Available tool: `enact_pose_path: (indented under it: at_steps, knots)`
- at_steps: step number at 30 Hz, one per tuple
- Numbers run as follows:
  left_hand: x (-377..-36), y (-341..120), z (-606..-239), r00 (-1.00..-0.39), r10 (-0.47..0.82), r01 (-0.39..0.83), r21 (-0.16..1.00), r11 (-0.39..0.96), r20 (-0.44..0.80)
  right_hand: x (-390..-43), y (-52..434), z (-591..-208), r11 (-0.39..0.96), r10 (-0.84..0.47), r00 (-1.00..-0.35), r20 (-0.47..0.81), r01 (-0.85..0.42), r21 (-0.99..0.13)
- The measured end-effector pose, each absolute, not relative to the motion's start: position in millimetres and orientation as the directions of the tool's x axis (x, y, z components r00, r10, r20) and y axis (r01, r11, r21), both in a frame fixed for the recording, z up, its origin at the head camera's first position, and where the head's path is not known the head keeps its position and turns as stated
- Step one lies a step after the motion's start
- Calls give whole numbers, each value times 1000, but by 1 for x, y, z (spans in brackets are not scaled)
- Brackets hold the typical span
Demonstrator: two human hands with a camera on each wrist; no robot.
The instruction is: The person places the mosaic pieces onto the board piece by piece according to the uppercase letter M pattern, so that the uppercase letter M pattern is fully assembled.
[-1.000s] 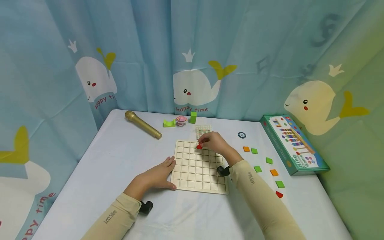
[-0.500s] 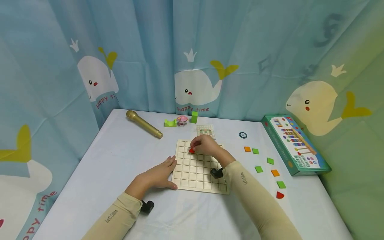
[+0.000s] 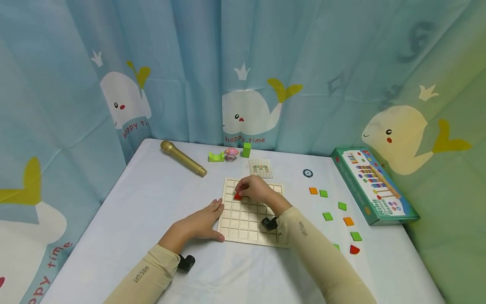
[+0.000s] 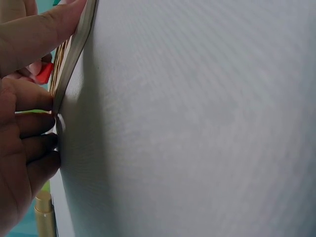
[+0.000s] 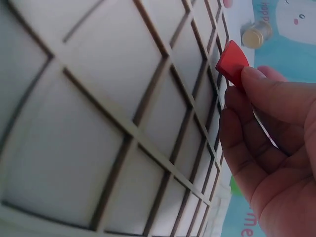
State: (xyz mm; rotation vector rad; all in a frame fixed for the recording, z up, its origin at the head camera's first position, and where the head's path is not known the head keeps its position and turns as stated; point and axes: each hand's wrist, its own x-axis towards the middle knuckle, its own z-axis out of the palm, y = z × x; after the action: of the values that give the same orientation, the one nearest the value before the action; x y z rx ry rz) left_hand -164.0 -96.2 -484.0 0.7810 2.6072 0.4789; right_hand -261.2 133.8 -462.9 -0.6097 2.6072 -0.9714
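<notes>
A light wooden grid board (image 3: pixel 237 233) lies on the white table. My left hand (image 3: pixel 201 220) rests at its left side, fingers extended; in the left wrist view the thumb (image 4: pixel 44 34) and fingertips touch the board's edge. Over the board's upper left squares, my right hand (image 3: pixel 255 188) pinches a small red fan-shaped tile (image 5: pixel 232 64) between thumb and fingers. Whether the tile touches the board is hard to tell. A patterned card (image 3: pixel 261 168) lies just behind the board.
Several green and orange square tiles (image 3: pixel 327 216) and another red tile (image 3: pixel 355 249) lie to the right. Beyond them is a green game box (image 3: pixel 373 185). A gold microphone (image 3: pixel 184 158), a pink figurine (image 3: pixel 230 153), green blocks (image 3: pixel 247 150) and a round dark token (image 3: pixel 308 173) stand or lie farther back.
My right hand has carried the red tile leftward and slightly nearer across the board's upper squares. The left hand stays at the board's edge. A green tile now shows beside the right sleeve.
</notes>
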Motion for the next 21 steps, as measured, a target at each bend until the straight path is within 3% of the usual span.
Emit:
enact_pose_path:
  at_steps: [21]
  knots:
    - [-164,-95,-482,-771,579,448,420,789,-265,-256,127,-477,703,-501,-865,-27,-389,-596]
